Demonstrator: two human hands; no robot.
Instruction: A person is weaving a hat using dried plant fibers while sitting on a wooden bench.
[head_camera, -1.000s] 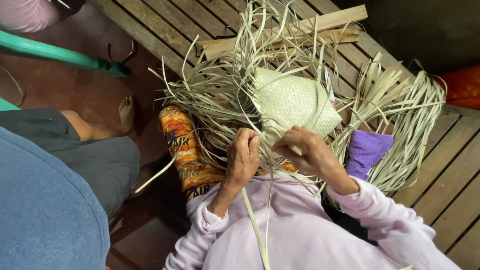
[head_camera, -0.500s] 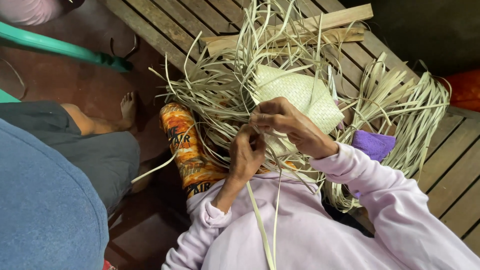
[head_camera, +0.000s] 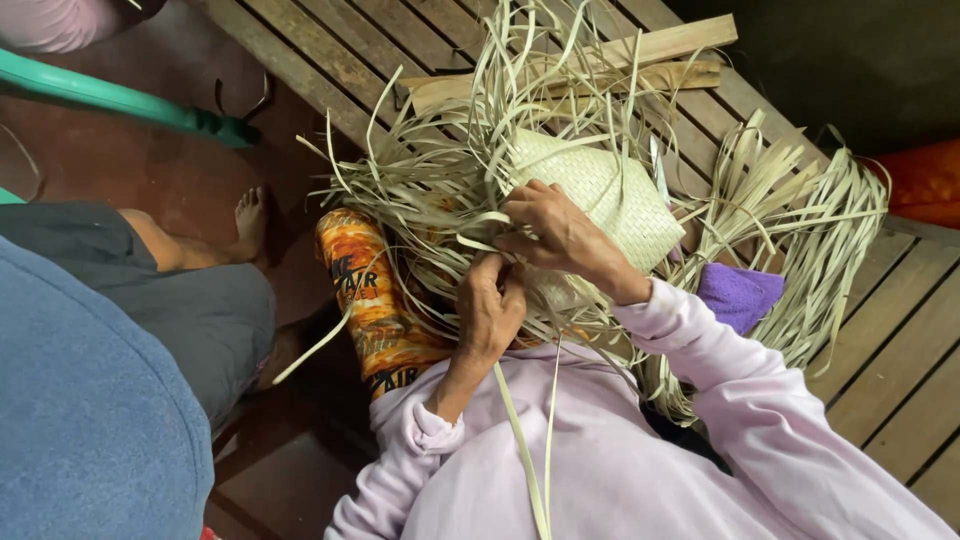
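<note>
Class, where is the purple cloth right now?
In the head view, the purple cloth lies on the wooden slats right of centre, beside the lilac right sleeve, below the woven mat.

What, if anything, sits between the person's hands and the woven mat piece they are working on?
Nothing visible does. The right hand rests directly on the woven mat, and the left hand grips the loose strips at its edge.

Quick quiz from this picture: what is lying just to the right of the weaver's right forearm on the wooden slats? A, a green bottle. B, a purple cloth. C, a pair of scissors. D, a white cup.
B: a folded purple cloth sits on the wooden slats beside the right sleeve, among the loose pale strips.
</note>
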